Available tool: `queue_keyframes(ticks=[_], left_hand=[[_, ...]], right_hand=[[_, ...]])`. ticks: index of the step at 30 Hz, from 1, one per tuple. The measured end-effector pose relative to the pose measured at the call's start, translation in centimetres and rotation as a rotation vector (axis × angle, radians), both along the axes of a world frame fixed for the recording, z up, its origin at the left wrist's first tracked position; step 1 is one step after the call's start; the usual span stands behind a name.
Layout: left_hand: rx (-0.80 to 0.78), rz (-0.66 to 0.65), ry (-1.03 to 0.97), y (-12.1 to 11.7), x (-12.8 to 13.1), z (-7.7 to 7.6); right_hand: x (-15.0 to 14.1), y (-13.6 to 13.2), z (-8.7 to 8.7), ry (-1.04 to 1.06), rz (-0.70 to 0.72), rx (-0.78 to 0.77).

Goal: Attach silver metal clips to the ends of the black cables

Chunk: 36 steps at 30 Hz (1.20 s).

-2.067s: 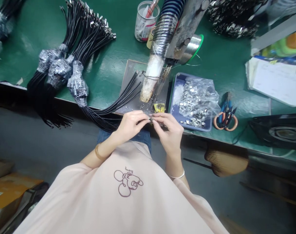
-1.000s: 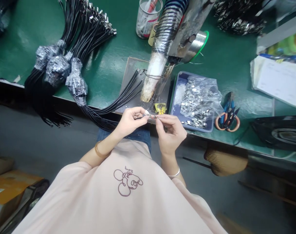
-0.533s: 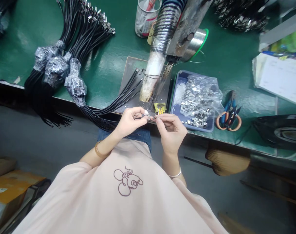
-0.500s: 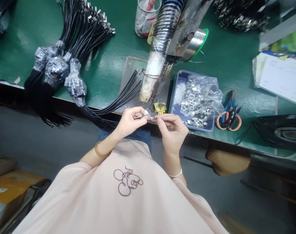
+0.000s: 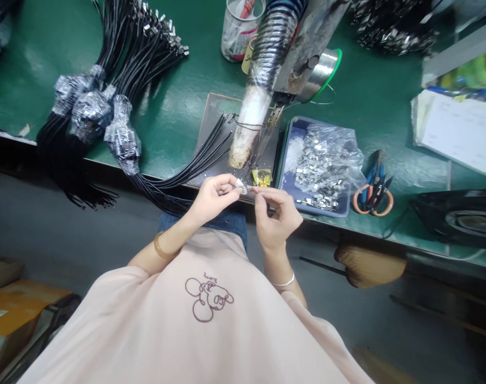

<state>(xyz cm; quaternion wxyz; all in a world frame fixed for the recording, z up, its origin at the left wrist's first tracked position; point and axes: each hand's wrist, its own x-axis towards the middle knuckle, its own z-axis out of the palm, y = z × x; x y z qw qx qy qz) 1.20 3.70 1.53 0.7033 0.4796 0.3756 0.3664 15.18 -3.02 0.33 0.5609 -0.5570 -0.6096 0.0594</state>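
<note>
My left hand (image 5: 217, 196) is closed in a pinch at the bench's front edge. Between its thumb and fingers sits a small silvery metal connector (image 5: 243, 186). My right hand (image 5: 280, 213) is pinched just right of it, fingertips close to the connector; what it grips is too small to tell. Left of my hands, a bundle of black cables (image 5: 173, 184) runs over the bench edge, some ends lying on a dark board (image 5: 211, 114). Behind my fingertips lies a small yellow piece (image 5: 262, 177), beneath the thin tips of a metal fixture (image 5: 293, 80).
A blue tray (image 5: 285, 160) with bagged metal connectors stands to the right, beside orange-handled scissors (image 5: 382, 197). A ribbed hose (image 5: 270, 50) hangs over the board, near a solder wire spool (image 5: 325, 72). Plastic-wrapped cable bundles (image 5: 91, 112) lie left; papers (image 5: 459, 128) lie right.
My right hand has shifted slightly left, its fingers more curled. My left hand stays almost in place, still pinching the connector. The whole view has moved a little.
</note>
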Motion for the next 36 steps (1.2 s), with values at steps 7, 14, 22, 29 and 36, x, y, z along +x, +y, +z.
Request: queue_keyframes(ticks=[7,14,22,29,36], left_hand=[[0.017,0.020,-0.029,0.4,0.0,-0.5],[0.033,0.070,-0.004,0.6,0.3,0.1],[0.027,0.109,0.061,0.8,0.8,0.6],[0.059,0.126,0.061,0.9,1.0,0.7],[0.050,0.131,0.088,0.9,0.9,1.2]], right_hand=[[0.3,0.7,0.1,-0.155,0.003,0.012],[0.5,1.0,-0.3,-0.249,0.019,0.061],[0.5,1.3,-0.3,-0.262,-0.012,0.041],[0.4,1.3,0.0,-0.255,-0.033,0.035],[0.3,1.3,0.4,-0.265,-0.031,0.014]])
